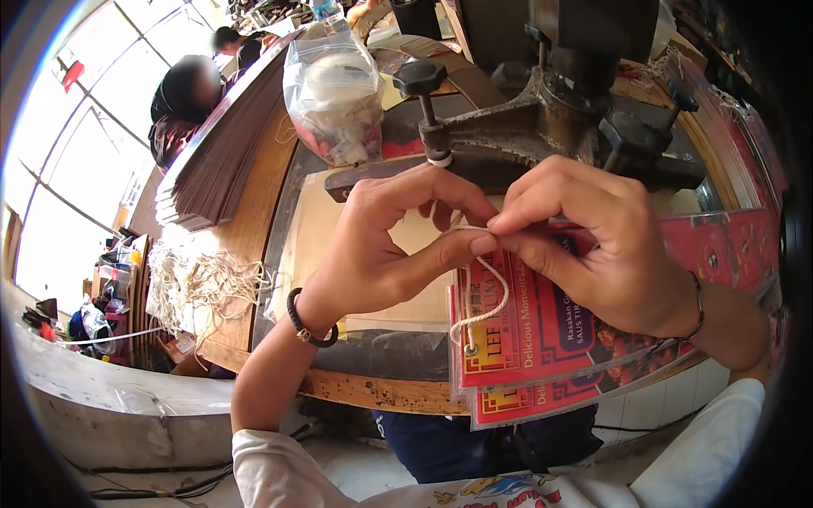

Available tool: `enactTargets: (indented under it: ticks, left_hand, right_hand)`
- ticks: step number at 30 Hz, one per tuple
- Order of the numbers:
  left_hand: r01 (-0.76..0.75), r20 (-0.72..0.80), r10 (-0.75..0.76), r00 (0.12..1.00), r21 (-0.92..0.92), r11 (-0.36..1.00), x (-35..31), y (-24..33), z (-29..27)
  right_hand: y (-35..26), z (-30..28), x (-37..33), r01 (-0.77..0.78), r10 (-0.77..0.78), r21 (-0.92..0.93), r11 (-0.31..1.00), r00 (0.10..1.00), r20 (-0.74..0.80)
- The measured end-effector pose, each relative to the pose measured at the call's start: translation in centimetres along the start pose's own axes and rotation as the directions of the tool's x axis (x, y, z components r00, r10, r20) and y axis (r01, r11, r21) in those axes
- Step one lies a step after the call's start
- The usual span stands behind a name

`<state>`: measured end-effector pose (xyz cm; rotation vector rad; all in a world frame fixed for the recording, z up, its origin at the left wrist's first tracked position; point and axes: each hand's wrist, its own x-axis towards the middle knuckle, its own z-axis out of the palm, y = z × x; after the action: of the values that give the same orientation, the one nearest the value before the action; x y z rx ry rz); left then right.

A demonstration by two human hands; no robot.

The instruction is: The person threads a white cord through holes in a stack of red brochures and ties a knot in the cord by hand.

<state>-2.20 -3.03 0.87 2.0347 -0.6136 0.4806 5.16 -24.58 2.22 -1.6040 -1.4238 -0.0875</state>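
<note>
Above the table, my left hand (394, 241) pinches a cream-white cord (506, 292) between thumb and fingers. My right hand (597, 241) grips the same cord close by, its thumb and forefinger pressed together; the fingertips of both hands nearly meet. From there the cord loops down to a metal eyelet (471, 349) at the corner of a red printed sign (542, 326) in clear plastic. Another red sign (517, 408) shows beneath it, overhanging the table's near edge. The fingers partly hide the pinched stretch of cord, so I cannot tell whether it is knotted.
A metal press (538, 118) with black knobs stands just beyond my hands. Loose cords (212, 288) lie in a heap at the left, near a stack of brown boards (224, 165). A filled clear plastic bag (334, 106) sits behind. Two people (182, 106) are at the far left.
</note>
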Motion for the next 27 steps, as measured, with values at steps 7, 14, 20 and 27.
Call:
enactTargets:
  ticks: [7,14,20,27]
  left_hand:
    - [0.118,-0.011,-0.122,0.993,-0.167,0.979,-0.2,0.1,0.0]
    - [0.202,0.067,-0.191,0.979,-0.273,0.941,-0.3,0.3,-0.2]
    - [0.091,0.117,-0.078,0.99,-0.103,0.991,0.1,-0.1,-1.2]
    - [0.145,0.291,-0.136,0.947,-0.009,0.989,0.3,-1.2,-4.1]
  right_hand:
    - [-0.2,0.0,0.0,0.038,-0.039,-0.059,0.998,0.999,-0.023]
    - [0.0,0.3,-0.2,0.106,-0.113,-0.132,0.986,0.992,-0.052]
    - [-0.4,-0.2,-0.1,0.142,-0.149,-0.167,0.976,0.988,-0.031]
    - [-0.2,-0.1,-0.2,0.144,-0.151,-0.069,0.987,0.983,-0.109]
